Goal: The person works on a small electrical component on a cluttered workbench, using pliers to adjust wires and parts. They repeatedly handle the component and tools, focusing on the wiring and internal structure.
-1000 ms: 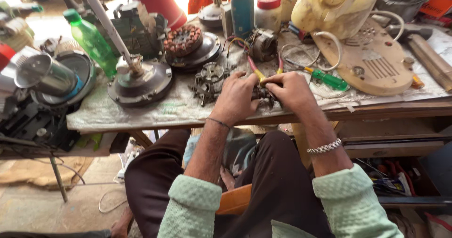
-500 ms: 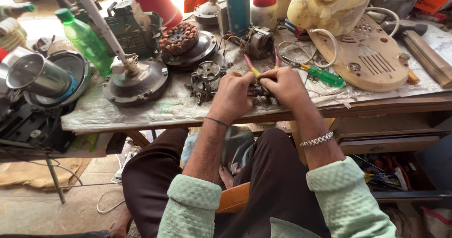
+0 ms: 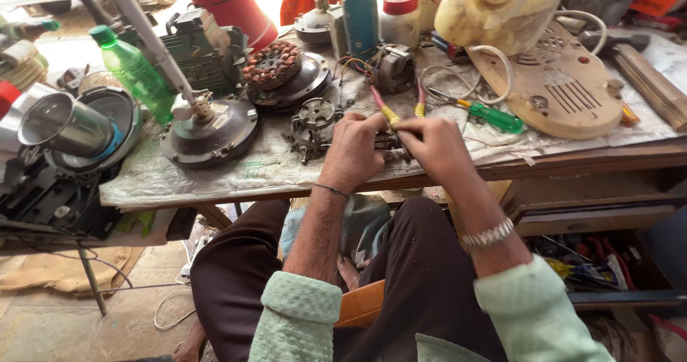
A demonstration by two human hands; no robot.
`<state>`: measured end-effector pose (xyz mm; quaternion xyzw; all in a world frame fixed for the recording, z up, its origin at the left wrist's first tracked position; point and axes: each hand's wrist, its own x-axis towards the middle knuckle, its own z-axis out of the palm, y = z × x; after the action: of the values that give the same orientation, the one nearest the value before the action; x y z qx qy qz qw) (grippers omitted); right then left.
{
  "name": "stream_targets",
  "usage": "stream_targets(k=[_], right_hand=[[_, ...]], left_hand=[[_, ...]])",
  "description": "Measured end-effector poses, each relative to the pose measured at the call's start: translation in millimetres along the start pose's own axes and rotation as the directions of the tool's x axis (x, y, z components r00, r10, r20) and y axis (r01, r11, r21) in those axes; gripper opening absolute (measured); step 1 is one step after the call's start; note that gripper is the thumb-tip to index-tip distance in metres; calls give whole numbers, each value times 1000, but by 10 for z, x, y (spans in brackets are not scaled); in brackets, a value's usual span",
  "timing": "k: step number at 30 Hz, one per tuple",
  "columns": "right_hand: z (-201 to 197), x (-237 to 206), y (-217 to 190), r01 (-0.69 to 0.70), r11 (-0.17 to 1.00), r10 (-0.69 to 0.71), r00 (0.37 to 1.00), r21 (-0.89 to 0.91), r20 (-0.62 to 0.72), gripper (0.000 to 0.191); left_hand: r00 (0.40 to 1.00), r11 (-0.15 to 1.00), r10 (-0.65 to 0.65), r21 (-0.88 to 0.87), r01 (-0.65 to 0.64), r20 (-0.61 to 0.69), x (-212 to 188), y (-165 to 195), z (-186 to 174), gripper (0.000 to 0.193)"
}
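Left hand [image 3: 352, 151] and right hand [image 3: 436, 147] together, clamped on small metal part [image 3: 385, 141]; green screwdriver [image 3: 494, 116] at 2 o'clock

A small dark metal part [image 3: 386, 141] sits pinched between both hands, with yellow-handled pliers [image 3: 386, 110] angled upward.

Mint-green sleeves [image 3: 297, 312], silver wrist bracelet [image 3: 487, 236]

Two hands [image 3: 356, 151], one green bottle [image 3: 134, 70]
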<state>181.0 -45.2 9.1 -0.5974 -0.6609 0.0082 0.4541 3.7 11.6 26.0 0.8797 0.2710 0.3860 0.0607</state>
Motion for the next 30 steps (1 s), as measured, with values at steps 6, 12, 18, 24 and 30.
stream_targets(k=[6,12,18,24,30], right_hand=[[18,129,-6,-17,1000,17,1000,-1,-5,24],[-17,50,30,-29,1000,30,999,-11,21,24],[-19,166,19,-114,993,111,992,39,65,25],[3,65,121,-87,996,85,994,27,69,26],[44,179,112,-82,995,81,996,62,28,25]], left_hand=[[999,999,22,-40,-23,-29,-13,13,-21,43],[997,999,28,-19,-29,-73,-10,27,12,36],[997,999,20,44,-17,-69,-11,18,51,33],[998,998,-10,63,13,-57,0,-18,104,35],[996,999,20,38,-17,-89,-35,-21,79,39]])
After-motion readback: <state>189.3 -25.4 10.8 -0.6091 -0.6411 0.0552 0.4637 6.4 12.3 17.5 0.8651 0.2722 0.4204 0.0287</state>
